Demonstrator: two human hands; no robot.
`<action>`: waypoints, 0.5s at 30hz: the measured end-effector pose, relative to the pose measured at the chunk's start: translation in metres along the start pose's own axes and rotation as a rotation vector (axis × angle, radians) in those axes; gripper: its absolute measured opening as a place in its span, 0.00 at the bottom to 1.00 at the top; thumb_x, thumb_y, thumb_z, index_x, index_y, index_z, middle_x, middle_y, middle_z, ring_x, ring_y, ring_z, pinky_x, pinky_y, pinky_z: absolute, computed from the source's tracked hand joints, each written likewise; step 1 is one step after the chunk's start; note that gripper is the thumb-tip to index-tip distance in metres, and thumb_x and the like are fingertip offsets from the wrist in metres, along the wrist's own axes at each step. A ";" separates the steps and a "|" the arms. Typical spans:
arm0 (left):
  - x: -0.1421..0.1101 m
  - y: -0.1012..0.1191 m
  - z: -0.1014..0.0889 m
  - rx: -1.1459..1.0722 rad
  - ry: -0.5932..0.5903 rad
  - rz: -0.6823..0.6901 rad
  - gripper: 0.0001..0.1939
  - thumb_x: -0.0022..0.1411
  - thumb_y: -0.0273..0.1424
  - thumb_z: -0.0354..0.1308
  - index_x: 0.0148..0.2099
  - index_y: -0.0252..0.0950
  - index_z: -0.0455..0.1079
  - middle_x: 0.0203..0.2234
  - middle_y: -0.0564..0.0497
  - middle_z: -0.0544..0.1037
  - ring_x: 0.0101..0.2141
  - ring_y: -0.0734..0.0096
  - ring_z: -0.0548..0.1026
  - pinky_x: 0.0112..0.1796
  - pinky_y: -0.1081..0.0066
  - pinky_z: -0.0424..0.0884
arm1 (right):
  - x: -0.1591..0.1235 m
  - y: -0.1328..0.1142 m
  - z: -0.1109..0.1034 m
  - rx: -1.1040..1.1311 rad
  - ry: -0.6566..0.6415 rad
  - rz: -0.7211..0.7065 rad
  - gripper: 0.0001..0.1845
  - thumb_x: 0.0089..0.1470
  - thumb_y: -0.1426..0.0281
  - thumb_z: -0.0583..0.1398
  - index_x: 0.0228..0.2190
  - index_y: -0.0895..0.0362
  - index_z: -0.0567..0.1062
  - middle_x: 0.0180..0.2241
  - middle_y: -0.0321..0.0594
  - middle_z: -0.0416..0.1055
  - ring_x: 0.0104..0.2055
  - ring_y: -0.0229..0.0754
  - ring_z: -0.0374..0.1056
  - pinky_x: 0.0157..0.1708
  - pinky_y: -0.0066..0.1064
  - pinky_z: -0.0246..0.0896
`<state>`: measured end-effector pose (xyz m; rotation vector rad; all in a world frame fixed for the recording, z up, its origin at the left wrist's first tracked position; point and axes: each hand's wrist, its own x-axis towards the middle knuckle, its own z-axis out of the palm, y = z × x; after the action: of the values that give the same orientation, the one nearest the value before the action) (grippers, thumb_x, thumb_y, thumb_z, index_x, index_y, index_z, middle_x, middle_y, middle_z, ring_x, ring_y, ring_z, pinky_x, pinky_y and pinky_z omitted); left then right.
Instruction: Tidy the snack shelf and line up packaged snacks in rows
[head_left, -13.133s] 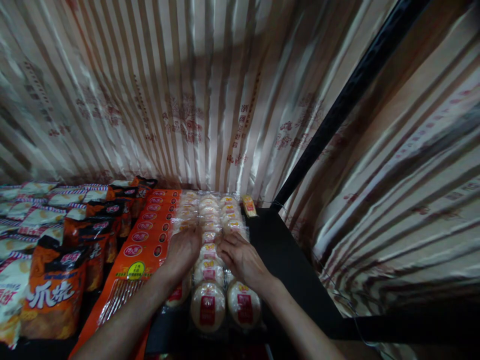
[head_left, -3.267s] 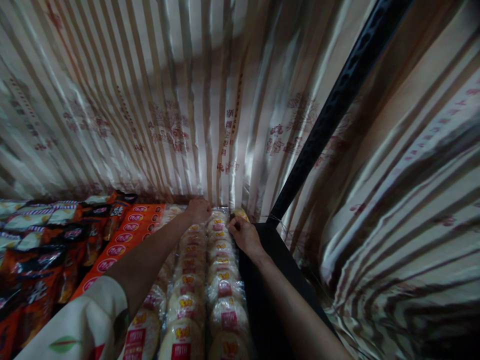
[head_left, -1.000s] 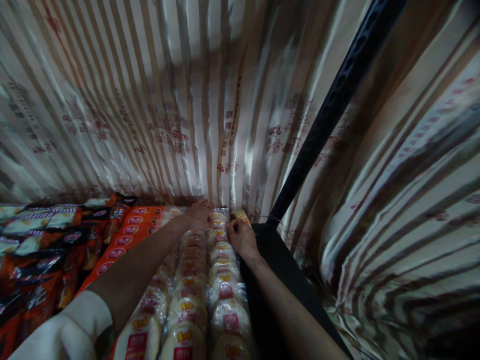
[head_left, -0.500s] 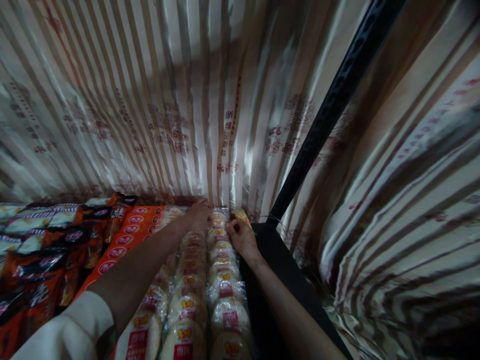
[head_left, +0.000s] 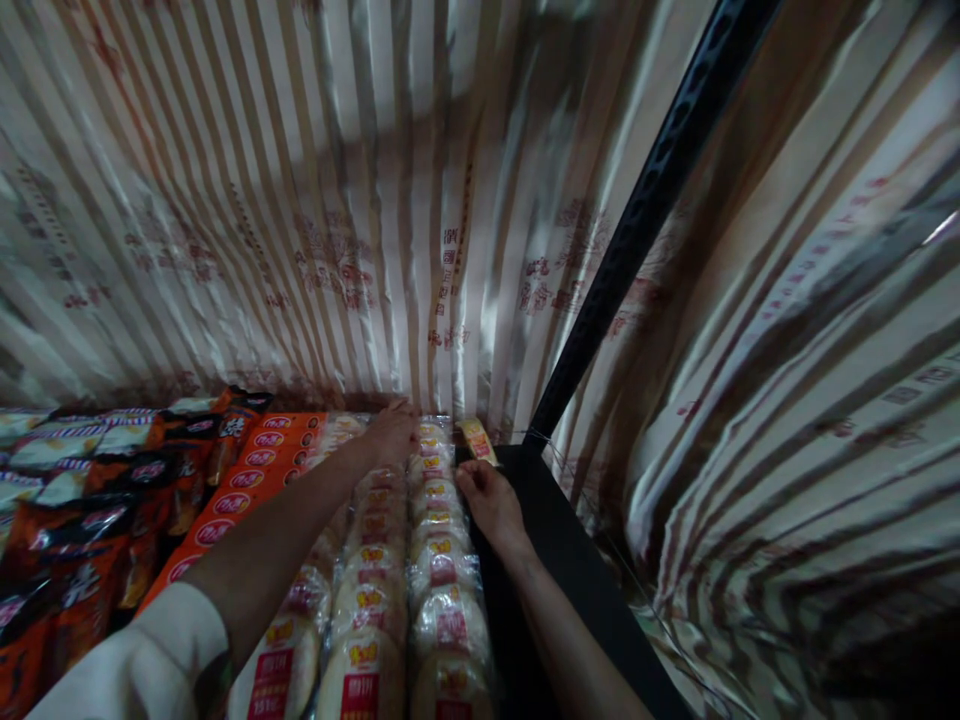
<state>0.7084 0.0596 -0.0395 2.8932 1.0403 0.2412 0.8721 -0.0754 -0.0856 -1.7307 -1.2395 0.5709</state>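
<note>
Striped sheeting (head_left: 360, 200) backs the shelf (head_left: 555, 560) where we see cracker packs (head_left: 442, 572) overlapped, presumably to show labels, our left hand (head_left: 391, 436) at their far end, grip indiscernible, our right hand (head_left: 495, 506) pinched closed beside them.

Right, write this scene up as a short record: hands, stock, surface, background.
Left hand: left hand at the far end of the rows; grip unclear
Right hand: right hand beside the rightmost row, fingers curled
Round snacks: round snacks in clear wrap, three rows
Single pack: small yellow pack, beyond the right hand
Left side: orange strip packs, then orange-and-black bags
Surface: black shelf
Background: striped curtain, black post
</note>
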 end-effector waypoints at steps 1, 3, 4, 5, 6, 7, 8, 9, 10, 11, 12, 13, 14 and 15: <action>0.000 0.000 0.001 0.000 0.005 0.003 0.02 0.51 0.30 0.62 0.28 0.37 0.75 0.36 0.49 0.76 0.46 0.67 0.69 0.59 0.63 0.48 | 0.001 0.000 0.000 0.020 -0.012 0.014 0.11 0.47 0.59 0.57 0.28 0.52 0.73 0.27 0.36 0.74 0.30 0.42 0.69 0.32 0.31 0.61; 0.000 -0.001 0.003 -0.001 0.015 0.007 0.02 0.51 0.29 0.61 0.28 0.37 0.75 0.34 0.50 0.77 0.45 0.67 0.70 0.59 0.63 0.48 | 0.003 0.002 -0.001 0.074 -0.037 0.051 0.11 0.45 0.59 0.59 0.26 0.53 0.74 0.25 0.35 0.74 0.29 0.41 0.69 0.31 0.30 0.61; 0.000 -0.001 0.003 -0.002 0.018 0.009 0.02 0.51 0.28 0.61 0.27 0.37 0.74 0.33 0.50 0.77 0.45 0.66 0.70 0.59 0.63 0.48 | 0.004 0.002 0.000 0.100 -0.050 0.069 0.11 0.44 0.59 0.60 0.26 0.53 0.75 0.25 0.35 0.74 0.29 0.41 0.69 0.30 0.30 0.61; 0.000 -0.001 0.004 -0.004 0.021 0.011 0.02 0.52 0.28 0.61 0.27 0.37 0.74 0.32 0.50 0.77 0.45 0.66 0.70 0.59 0.63 0.48 | 0.006 0.003 0.000 0.124 -0.063 0.086 0.11 0.43 0.59 0.61 0.25 0.53 0.75 0.25 0.35 0.74 0.29 0.41 0.69 0.30 0.30 0.61; -0.001 -0.001 0.004 -0.006 0.023 0.014 0.03 0.52 0.28 0.60 0.27 0.37 0.74 0.31 0.51 0.76 0.45 0.67 0.70 0.59 0.63 0.47 | 0.007 0.004 0.000 0.153 -0.075 0.100 0.11 0.42 0.59 0.62 0.24 0.54 0.75 0.25 0.35 0.74 0.29 0.41 0.69 0.30 0.30 0.61; -0.001 -0.002 0.004 -0.009 0.024 0.016 0.03 0.52 0.28 0.60 0.27 0.37 0.74 0.31 0.51 0.76 0.45 0.67 0.70 0.59 0.63 0.47 | 0.008 0.004 0.000 0.190 -0.087 0.116 0.12 0.40 0.59 0.63 0.24 0.54 0.75 0.24 0.36 0.74 0.29 0.41 0.68 0.30 0.30 0.61; -0.001 -0.002 0.004 -0.012 0.024 0.017 0.03 0.52 0.28 0.60 0.27 0.37 0.74 0.31 0.51 0.76 0.45 0.67 0.70 0.59 0.63 0.47 | 0.008 0.003 0.000 0.236 -0.096 0.136 0.13 0.39 0.59 0.64 0.24 0.54 0.75 0.24 0.35 0.74 0.28 0.41 0.68 0.30 0.30 0.61; -0.001 -0.002 0.004 -0.015 0.024 0.018 0.03 0.51 0.28 0.61 0.27 0.37 0.74 0.31 0.51 0.76 0.44 0.68 0.70 0.59 0.63 0.47 | 0.009 0.003 0.001 0.289 -0.107 0.162 0.14 0.37 0.59 0.65 0.25 0.55 0.74 0.24 0.35 0.73 0.28 0.40 0.68 0.30 0.30 0.60; -0.001 -0.002 0.004 -0.018 0.024 0.017 0.02 0.51 0.28 0.61 0.27 0.37 0.74 0.31 0.51 0.77 0.44 0.68 0.70 0.59 0.63 0.47 | 0.009 0.002 0.001 0.341 -0.120 0.189 0.15 0.36 0.59 0.65 0.25 0.55 0.74 0.24 0.35 0.73 0.27 0.39 0.67 0.29 0.30 0.60; -0.001 -0.002 0.003 -0.021 0.023 0.017 0.02 0.51 0.28 0.61 0.27 0.37 0.74 0.32 0.51 0.77 0.44 0.68 0.70 0.59 0.63 0.48 | 0.008 0.001 0.000 0.388 -0.135 0.212 0.16 0.34 0.59 0.66 0.25 0.56 0.74 0.23 0.35 0.72 0.26 0.39 0.66 0.29 0.29 0.60; -0.001 -0.002 0.003 -0.024 0.022 0.018 0.02 0.51 0.28 0.61 0.27 0.37 0.74 0.32 0.51 0.77 0.44 0.68 0.70 0.59 0.63 0.48 | 0.008 0.001 0.000 0.425 -0.154 0.230 0.16 0.33 0.59 0.67 0.25 0.56 0.73 0.23 0.35 0.72 0.26 0.38 0.65 0.29 0.29 0.59; -0.001 -0.002 0.002 -0.027 0.021 0.020 0.02 0.51 0.28 0.61 0.27 0.37 0.74 0.32 0.51 0.77 0.44 0.68 0.70 0.59 0.63 0.48 | 0.008 0.000 0.000 0.453 -0.176 0.238 0.16 0.33 0.60 0.67 0.24 0.57 0.73 0.23 0.34 0.72 0.26 0.37 0.65 0.30 0.29 0.59; -0.001 -0.002 0.002 -0.029 0.020 0.022 0.02 0.51 0.28 0.61 0.27 0.38 0.74 0.32 0.51 0.77 0.44 0.68 0.70 0.59 0.63 0.48 | 0.008 0.000 -0.001 0.472 -0.197 0.241 0.16 0.32 0.60 0.68 0.23 0.57 0.73 0.23 0.34 0.72 0.26 0.37 0.64 0.30 0.29 0.58; -0.001 -0.002 0.002 -0.031 0.020 0.022 0.03 0.51 0.28 0.61 0.27 0.38 0.74 0.32 0.51 0.77 0.44 0.69 0.70 0.59 0.63 0.48 | 0.007 0.000 -0.002 0.485 -0.213 0.240 0.16 0.32 0.60 0.68 0.23 0.57 0.73 0.23 0.34 0.71 0.26 0.36 0.64 0.31 0.29 0.58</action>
<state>0.7068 0.0602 -0.0419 2.8817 0.9988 0.2853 0.8764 -0.0692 -0.0842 -1.4342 -0.9355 1.1223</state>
